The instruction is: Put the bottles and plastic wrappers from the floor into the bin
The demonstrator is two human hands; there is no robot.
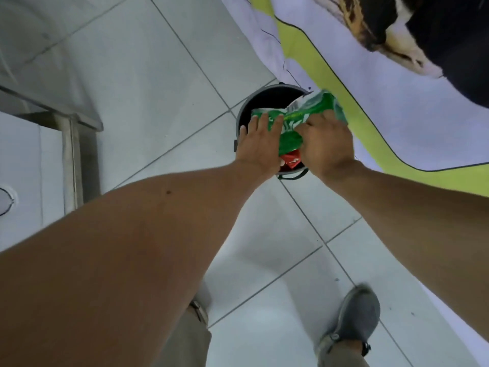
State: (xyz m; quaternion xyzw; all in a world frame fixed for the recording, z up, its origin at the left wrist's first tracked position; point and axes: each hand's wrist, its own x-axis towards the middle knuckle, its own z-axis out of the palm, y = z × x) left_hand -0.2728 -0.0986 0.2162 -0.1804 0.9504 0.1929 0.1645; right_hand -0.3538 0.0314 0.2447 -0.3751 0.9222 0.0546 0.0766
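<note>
A small dark round bin (pixel 260 98) stands on the white tiled floor beside the bed's edge. Over its mouth I hold a crumpled green plastic wrapper (pixel 307 112). My left hand (pixel 259 144) lies flat with its fingers pressed on the wrapper's left end. My right hand (pixel 328 144) is closed on the wrapper's lower right part. Under the green wrapper a red wrapper (pixel 291 161) shows between my two hands, inside or just above the bin. No bottles are in view.
A bed with a white and yellow-green sheet (pixel 383 83) runs along the right, close behind the bin. A metal-framed piece of furniture (pixel 68 133) stands at the left. My grey shoe (pixel 352 321) is on the tiles below.
</note>
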